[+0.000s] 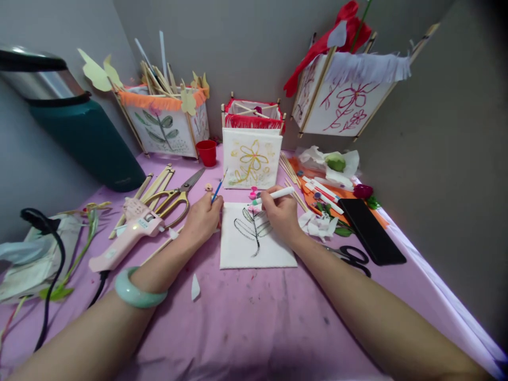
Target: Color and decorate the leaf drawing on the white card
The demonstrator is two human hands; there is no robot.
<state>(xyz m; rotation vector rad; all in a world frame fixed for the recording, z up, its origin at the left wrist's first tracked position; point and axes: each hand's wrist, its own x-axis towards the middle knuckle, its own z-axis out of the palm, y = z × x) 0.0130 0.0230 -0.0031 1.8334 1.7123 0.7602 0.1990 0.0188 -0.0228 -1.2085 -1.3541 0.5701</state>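
Note:
A white square panel (238,254) lies flat on the pink cloth, bearing a dark stem with outlined leaves and a pink blossom at its top. My right hand (281,214) rests over its upper right and grips a white marker (280,195), whose green end points left near the blossom. Beside the panel's upper left edge is my left hand (204,219), its fingers closed round a thin blue paintbrush (217,190) that points up. Just beyond the marker sits a small bright pink piece (253,192). Behind it, a panel with a yellow flower (252,159) leans upright.
At left are gold-handled scissors (174,197), a pink glue gun (130,233) and a teal bottle (87,137). At right lie a black phone (371,231), black scissors (353,256) and crumpled paper (319,225). Behind stand a red cup (207,153) and a stick-filled box (159,127).

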